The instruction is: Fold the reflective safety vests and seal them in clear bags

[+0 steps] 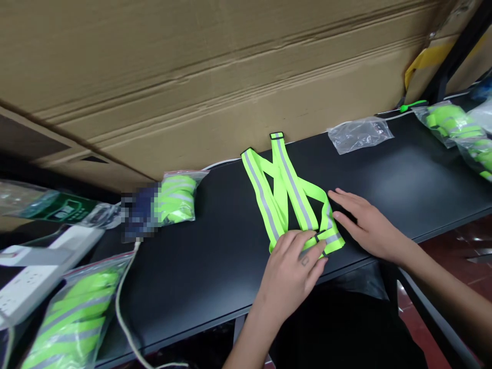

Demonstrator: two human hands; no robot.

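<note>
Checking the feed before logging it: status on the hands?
Left hand gripping the lower end of the neon reflective vest. Right hand on the black table beside it. Clear plastic bag well beyond, not in the way.

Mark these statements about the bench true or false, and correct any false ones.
1. The left hand holds the lower end of the neon-yellow reflective strap vest. True.
2. The right hand grips a plastic bag. False: it rests open on the black tabletop beside the vest.
3. The brown corrugated cardboard box lies under the tabletop. False: it stands beyond the tabletop's far edge.
4. A clear plastic bag of folded neon-yellow strapping lies on the tabletop, left of the vest. True.
</note>
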